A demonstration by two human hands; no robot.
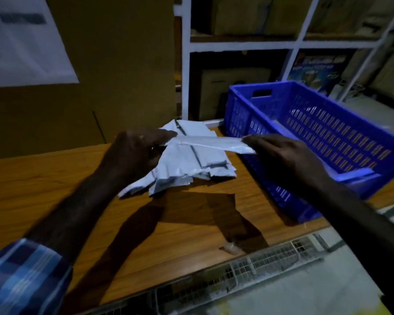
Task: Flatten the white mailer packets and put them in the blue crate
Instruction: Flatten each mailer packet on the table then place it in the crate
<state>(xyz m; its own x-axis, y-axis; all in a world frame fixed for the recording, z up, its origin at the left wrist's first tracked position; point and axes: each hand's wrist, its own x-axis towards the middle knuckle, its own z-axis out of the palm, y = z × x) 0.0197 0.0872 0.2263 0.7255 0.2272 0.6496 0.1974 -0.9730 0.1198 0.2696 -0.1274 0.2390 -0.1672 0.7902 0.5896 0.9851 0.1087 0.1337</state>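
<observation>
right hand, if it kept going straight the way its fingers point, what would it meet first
The right hand points left across the table, gripping one end of the raised packet. Going straight on, it would probably meet the left hand holding the other end. The pile seems to lie lower, though depth is unclear.

A wooden counter [55, 178] with an orange-brown grain carries everything here. Near its far edge lies a loose pile of white mailer packets [191, 167], crumpled and overlapping, some showing dark seams; the pile rests directly on the wood, just left of the blue crate [305, 133]. The crate, with slotted walls and a handle cut-out in its far end, stands on the counter's right part and runs slantwise toward the near-right edge. A small pale scrap [231, 246], too blurred to identify, lies on the wood close to the near edge. Dark shadows fall across the middle of the surface.
</observation>
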